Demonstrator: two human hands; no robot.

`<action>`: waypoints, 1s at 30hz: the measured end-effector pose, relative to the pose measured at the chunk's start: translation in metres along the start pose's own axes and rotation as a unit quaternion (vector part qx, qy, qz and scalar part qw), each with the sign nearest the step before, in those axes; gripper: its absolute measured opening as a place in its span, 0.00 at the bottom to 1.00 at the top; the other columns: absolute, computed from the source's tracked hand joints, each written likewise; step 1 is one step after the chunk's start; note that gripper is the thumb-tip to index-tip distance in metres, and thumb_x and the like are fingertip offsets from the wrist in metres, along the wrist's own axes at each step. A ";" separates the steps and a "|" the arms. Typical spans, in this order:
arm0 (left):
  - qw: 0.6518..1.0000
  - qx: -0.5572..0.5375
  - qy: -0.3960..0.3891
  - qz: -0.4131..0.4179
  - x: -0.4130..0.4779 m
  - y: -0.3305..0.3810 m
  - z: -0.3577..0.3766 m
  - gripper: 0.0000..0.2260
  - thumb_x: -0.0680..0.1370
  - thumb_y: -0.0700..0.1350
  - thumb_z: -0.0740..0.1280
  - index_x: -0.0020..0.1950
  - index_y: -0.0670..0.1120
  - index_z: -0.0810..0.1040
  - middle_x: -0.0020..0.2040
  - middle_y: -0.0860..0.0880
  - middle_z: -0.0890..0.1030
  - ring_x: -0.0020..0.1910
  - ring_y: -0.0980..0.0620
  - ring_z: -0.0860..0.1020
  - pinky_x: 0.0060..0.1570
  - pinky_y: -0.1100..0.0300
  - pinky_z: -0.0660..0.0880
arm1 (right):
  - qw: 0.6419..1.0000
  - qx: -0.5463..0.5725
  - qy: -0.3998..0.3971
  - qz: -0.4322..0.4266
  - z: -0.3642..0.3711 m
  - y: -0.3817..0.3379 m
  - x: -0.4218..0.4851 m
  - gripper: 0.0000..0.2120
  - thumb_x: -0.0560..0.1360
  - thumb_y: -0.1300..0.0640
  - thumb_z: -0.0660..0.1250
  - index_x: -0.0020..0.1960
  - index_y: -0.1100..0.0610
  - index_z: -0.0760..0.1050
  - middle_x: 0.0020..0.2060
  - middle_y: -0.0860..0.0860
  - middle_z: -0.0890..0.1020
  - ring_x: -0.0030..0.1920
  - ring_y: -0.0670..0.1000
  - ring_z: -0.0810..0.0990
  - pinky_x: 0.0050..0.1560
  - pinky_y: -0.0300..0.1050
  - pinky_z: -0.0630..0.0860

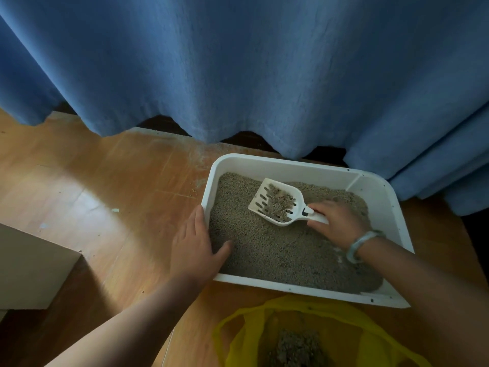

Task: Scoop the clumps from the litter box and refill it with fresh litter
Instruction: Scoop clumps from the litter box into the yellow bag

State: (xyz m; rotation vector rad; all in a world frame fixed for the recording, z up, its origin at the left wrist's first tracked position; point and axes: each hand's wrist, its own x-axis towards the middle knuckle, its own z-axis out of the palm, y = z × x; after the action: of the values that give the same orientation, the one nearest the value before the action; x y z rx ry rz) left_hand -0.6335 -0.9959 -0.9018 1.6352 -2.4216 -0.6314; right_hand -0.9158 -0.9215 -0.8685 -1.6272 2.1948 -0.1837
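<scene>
A yellow bag lies open on the floor nearest the camera, just beside the near wall of the litter box, with a grey heap of clumps already in it. The scoop is over the far half of the box, held just above the litter and loaded with clumped grains. Its long axis runs from the handle on the right to the slotted blade on the far left, so the blade points away from the bag.

The right hand, with a pale bracelet at the wrist, has its grip curled round the handle. The left hand rests on the left rim with fingers straight and thumb inside, its grip spread and holding nothing.

To my eye the load must come back toward the person and over the near wall, the only thing between scoop and bag. A blue curtain hangs behind, and a pale box stands well apart on the left.
</scene>
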 end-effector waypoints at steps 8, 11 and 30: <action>0.999 0.010 -0.048 0.005 -0.013 0.003 -0.008 0.50 0.70 0.68 0.64 0.77 0.43 0.42 0.78 0.45 0.48 0.76 0.46 0.51 0.72 0.50 0.53 | 0.999 0.017 0.004 -0.035 -0.013 -0.007 -0.036 0.16 0.75 0.50 0.66 0.63 0.50 0.73 0.52 0.46 0.78 0.50 0.47 0.75 0.51 0.44 0.72; 0.997 0.022 -0.072 0.006 -0.018 0.000 -0.011 0.56 0.64 0.74 0.61 0.77 0.43 0.41 0.78 0.46 0.46 0.76 0.46 0.50 0.72 0.50 0.52 | 0.999 0.032 0.002 -0.018 -0.013 -0.010 -0.050 0.17 0.75 0.51 0.66 0.63 0.50 0.73 0.53 0.47 0.78 0.52 0.48 0.75 0.54 0.46 0.72; 0.991 0.085 -0.099 -0.001 -0.033 0.004 -0.022 0.48 0.70 0.69 0.62 0.77 0.42 0.45 0.78 0.45 0.46 0.76 0.44 0.51 0.73 0.48 0.54 | 0.972 0.196 -0.055 0.115 0.007 0.000 -0.109 0.21 0.71 0.58 0.72 0.63 0.53 0.75 0.52 0.47 0.80 0.50 0.47 0.78 0.54 0.43 0.75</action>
State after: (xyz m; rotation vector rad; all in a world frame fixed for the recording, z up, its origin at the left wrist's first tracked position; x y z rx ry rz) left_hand -0.6162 -0.9704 -0.8774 1.7119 -2.6825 -0.6319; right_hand -0.8860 -0.8179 -0.8492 -1.1335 2.0801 -0.4203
